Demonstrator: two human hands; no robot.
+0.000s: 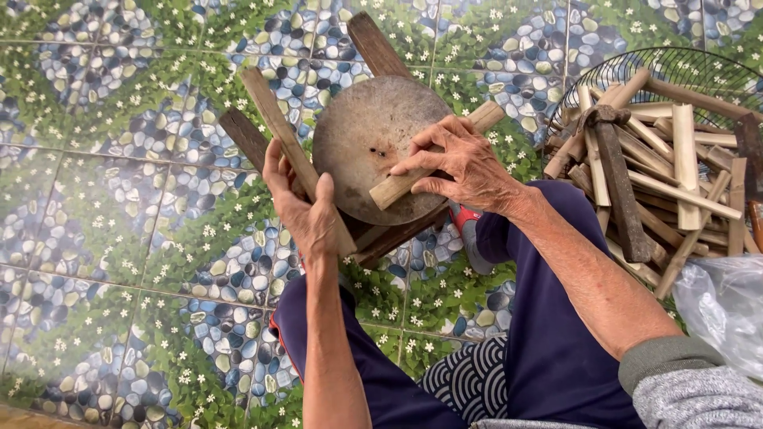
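Bamboo stick (429, 159) lies clamped under right hand (461, 163); left hand (306, 206) grips wooden slat (286, 143).

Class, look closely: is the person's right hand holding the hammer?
No. The right hand presses a bamboo stick onto the round block; the hammer lies on the pile.

Tiled floor (103, 230) patterned with pebbles and white flowers, low wooden stool (373, 151) standing on it, wire fan guard (675, 63) heaped with bamboo sticks (683, 167), clear plastic bag (723, 306) alongside
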